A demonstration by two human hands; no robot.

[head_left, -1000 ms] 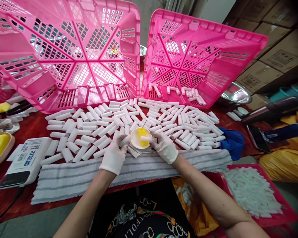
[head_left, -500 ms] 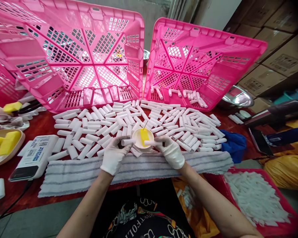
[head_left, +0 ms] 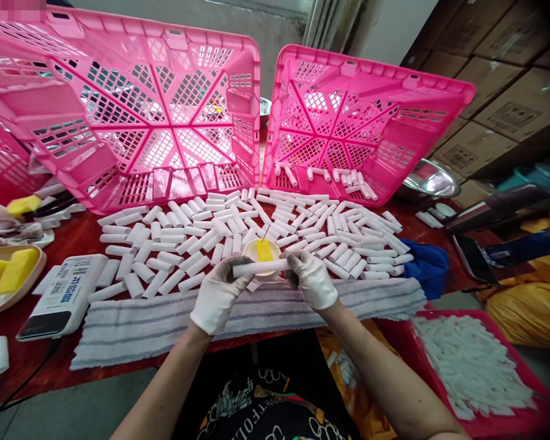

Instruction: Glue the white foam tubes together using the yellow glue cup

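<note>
My left hand [head_left: 217, 293], in a white glove with a dirty thumb and fingertips, is closed around one end of a white tube [head_left: 252, 269]. Gloved as well, my right hand [head_left: 310, 278] pinches a thinner white piece [head_left: 280, 264] at its outer end. The tube and the piece lie in one line, meeting end to end; whether one sits inside the other I cannot tell. Right behind them is a small pale bowl [head_left: 248, 250] holding a yellow block [head_left: 263, 250] with a thin stick pointing up. Many loose white tubes [head_left: 201, 233] cover the table around it.
A striped towel [head_left: 156, 327] lies along the table's front edge. Two pink baskets [head_left: 174, 128] [head_left: 330, 137] stand tipped behind the tubes. At left are a white device [head_left: 66, 293] and a dish of yellow blocks [head_left: 16, 272]. A pink bin [head_left: 538, 382] holds white pieces at lower right.
My hands have come closer together. The tube in the left and the thin piece in the right were apart in front of the bowl; now they meet in one line.
</note>
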